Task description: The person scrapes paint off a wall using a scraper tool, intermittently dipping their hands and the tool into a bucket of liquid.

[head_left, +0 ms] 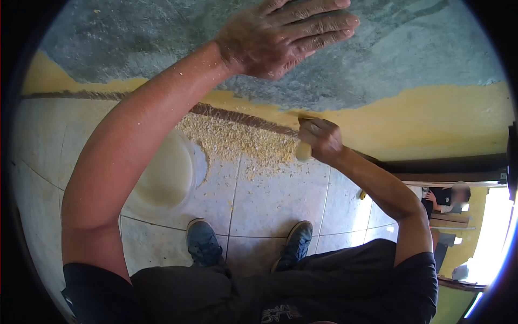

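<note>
My left hand (286, 36) lies stretched against the wall's grey, bare area (377, 59), its fingers extended and holding nothing. Lower down and to the right, my right hand (324, 139) is wrapped round the pale handle of a scraper (304, 151). Its dark blade shows only in part, at the yellow paint (399, 119) near the bottom of the wall. Yellowish paint flakes (253, 148) are scattered along the floor below the scraper.
A round translucent tub (167, 175) of cloudy liquid stands on the tiled floor (270, 210) to the left, beside the flakes. My shoes (204, 243) are just behind it. A dark brown strip (243, 117) edges the wall's foot. Far right, another person (445, 197) is beyond a doorway.
</note>
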A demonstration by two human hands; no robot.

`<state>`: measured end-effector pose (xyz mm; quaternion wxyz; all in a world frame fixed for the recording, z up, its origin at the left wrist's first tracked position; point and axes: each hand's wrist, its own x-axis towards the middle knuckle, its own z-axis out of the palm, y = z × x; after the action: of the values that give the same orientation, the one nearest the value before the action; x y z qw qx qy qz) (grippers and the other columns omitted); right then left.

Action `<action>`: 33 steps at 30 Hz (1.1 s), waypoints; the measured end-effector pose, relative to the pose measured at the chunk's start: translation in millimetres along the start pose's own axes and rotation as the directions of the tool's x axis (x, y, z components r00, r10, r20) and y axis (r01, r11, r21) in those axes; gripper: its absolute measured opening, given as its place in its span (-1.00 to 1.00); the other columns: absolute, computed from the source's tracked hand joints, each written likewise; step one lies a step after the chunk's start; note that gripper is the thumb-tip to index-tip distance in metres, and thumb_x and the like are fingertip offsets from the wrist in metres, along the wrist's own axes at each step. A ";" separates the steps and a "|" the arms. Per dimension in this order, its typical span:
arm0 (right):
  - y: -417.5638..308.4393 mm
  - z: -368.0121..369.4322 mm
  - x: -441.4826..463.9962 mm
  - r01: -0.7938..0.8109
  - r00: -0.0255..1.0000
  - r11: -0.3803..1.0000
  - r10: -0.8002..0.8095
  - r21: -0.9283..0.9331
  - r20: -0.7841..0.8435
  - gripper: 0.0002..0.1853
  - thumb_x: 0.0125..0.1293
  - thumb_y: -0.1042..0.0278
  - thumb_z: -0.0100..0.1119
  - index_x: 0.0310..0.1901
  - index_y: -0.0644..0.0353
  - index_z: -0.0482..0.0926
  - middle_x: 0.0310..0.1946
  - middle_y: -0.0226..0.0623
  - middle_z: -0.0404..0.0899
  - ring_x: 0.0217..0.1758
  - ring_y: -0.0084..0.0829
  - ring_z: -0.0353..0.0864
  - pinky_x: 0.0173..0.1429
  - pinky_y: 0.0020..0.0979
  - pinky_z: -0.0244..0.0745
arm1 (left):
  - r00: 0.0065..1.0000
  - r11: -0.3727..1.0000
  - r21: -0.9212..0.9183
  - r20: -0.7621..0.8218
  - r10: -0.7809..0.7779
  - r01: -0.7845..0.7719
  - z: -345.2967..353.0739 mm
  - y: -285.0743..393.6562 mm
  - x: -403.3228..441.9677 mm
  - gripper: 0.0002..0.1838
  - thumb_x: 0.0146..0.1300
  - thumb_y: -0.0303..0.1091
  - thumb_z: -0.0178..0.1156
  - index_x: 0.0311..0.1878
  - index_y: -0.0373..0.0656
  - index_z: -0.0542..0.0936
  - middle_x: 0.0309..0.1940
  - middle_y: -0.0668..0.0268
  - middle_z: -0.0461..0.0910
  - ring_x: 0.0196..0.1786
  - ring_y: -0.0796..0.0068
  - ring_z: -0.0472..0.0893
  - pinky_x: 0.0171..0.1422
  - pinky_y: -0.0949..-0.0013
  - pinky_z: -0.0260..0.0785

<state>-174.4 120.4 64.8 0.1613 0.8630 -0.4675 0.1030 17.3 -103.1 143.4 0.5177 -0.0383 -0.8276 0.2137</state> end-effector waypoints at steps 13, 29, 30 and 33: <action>-86.7 -92.6 -24.3 -0.806 0.580 0.551 0.662 0.216 0.474 -0.42 0.10 0.07 0.58 0.01 0.33 0.61 -0.28 0.06 0.70 -0.24 0.12 0.72 -0.18 -0.06 0.61 | 0.463 0.679 0.044 0.764 0.450 -0.733 98.9 150.5 -104.8 -0.25 0.53 0.05 -0.28 0.69 0.07 -0.15 0.72 0.28 -0.32 0.73 0.27 -0.39 0.76 0.04 -0.64; -105.4 -120.4 -34.0 -0.713 0.688 0.458 0.601 0.531 0.406 -0.83 0.17 0.47 0.49 -0.28 0.26 0.64 -0.24 -0.18 0.68 -0.16 -0.16 0.70 -0.11 -0.19 0.58 | 0.297 0.729 -0.657 0.747 0.595 0.191 55.2 150.2 -133.4 -0.45 0.31 -0.40 0.18 0.40 -0.01 0.48 0.51 0.19 0.33 0.57 0.24 0.28 0.54 0.02 0.18; -106.8 -114.8 -33.0 -0.702 0.690 0.420 0.601 0.574 0.404 -0.83 0.18 0.48 0.48 -0.27 0.27 0.64 -0.23 -0.18 0.68 -0.15 -0.15 0.70 -0.10 -0.19 0.59 | 0.357 0.686 -0.690 0.715 0.601 0.230 38.9 141.0 -127.5 -0.50 0.29 -0.41 0.22 0.32 -0.04 0.57 0.42 0.20 0.46 0.51 0.22 0.37 0.49 0.04 0.23; -105.2 -102.3 -27.6 -0.660 0.702 0.341 0.596 0.669 0.389 -0.83 0.19 0.51 0.46 -0.24 0.28 0.64 -0.20 -0.16 0.69 -0.11 -0.14 0.71 -0.05 -0.21 0.61 | 0.533 0.707 -0.585 0.774 0.341 0.397 -10.2 105.6 -133.2 -0.57 0.22 -0.43 0.29 0.20 -0.06 0.63 0.31 0.25 0.56 0.43 0.17 0.44 0.48 0.05 0.23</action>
<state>-103.7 233.8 131.4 -0.2933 0.5992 -0.6759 0.3132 71.0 -42.2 -6.3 -0.0026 -0.1104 -0.9842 -0.1387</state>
